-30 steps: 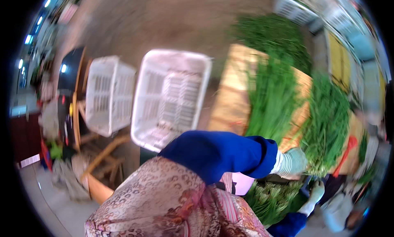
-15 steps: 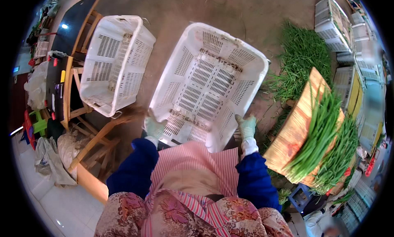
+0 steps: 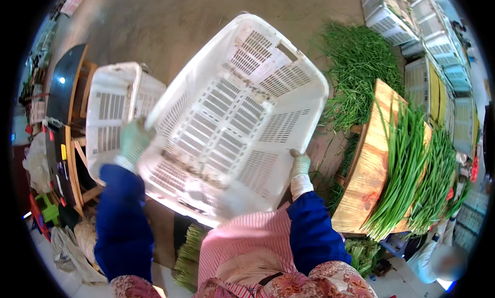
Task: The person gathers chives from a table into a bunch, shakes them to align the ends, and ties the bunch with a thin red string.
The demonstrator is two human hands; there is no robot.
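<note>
A: Large crate (image 3: 234, 112)?
B: White plastic, slotted, smooth with a slight sheen, some dirt on the floor. Second crate (image 3: 111, 117), same plastic.
A: Gloves?
B: Left hand (image 3: 133, 142) and right hand (image 3: 299, 164) in pale knitted cloth, matt.
A: Sleeves (image 3: 121, 215)?
B: Blue cloth, matt. Apron (image 3: 247, 246), striped pink cloth.
A: Board (image 3: 368, 169)?
B: Bare wood, unvarnished, grain visible.
A: Ground (image 3: 154, 24)?
B: Rough, dull concrete.

I see the left hand (image 3: 133, 140) in a pale green knit glove and the right hand (image 3: 299, 164) in a matching glove with white cuff. Both sleeves are dark blue. A pink-and-white striped apron covers a floral-patterned garment.
</note>
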